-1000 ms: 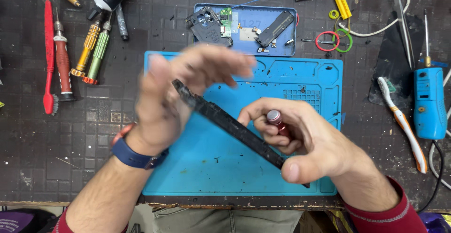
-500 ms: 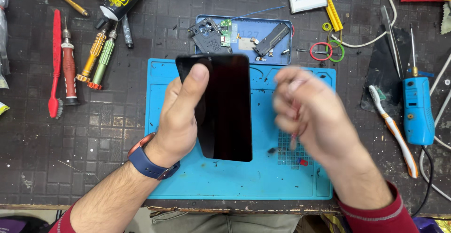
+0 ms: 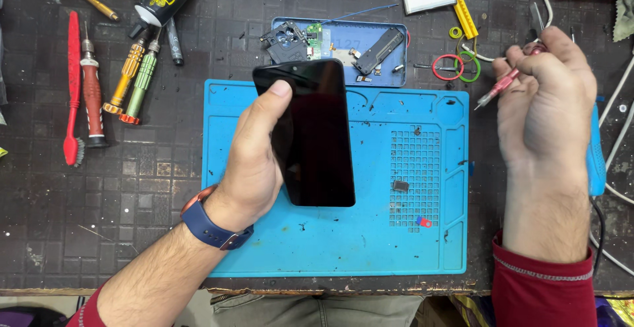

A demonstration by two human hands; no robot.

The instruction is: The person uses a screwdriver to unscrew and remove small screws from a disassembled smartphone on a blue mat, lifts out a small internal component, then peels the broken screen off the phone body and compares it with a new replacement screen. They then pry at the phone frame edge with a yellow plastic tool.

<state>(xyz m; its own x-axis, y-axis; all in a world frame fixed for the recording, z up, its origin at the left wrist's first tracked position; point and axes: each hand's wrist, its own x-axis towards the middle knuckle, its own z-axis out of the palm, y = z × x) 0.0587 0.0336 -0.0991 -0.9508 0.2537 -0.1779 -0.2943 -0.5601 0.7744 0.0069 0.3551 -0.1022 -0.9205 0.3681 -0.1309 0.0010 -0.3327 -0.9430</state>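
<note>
The left hand (image 3: 254, 162) comes up from the lower left, forearm angled toward the middle of the bench, a blue-strapped watch (image 3: 210, 225) on the wrist. It is clamped on a black smartphone (image 3: 316, 132), dark screen facing up: the thumb lies across the upper left corner of the glass and the fingers wrap behind the left edge, hidden by the phone. The phone is held roughly upright in the view, tilted slightly, above the upper middle of the blue silicone work mat (image 3: 370, 234).

The right hand (image 3: 545, 102) is well apart from the left, raised over the right edge of the mat, wrist in a red sleeve (image 3: 545, 287). Its fingers are curled shut round a slim red-handled tool (image 3: 502, 84), whose tip points down and left toward the mat's corner.

Just behind the phone sits a small blue tray (image 3: 389, 76) holding 1 camera module and other loose phone parts. To the left of the mat lie 2 screwdrivers (image 3: 135, 79), 1 orange and 1 green, beside a red brush (image 3: 71, 96). Red and green rubber bands (image 3: 456, 67) lie near the tool's tip.
</note>
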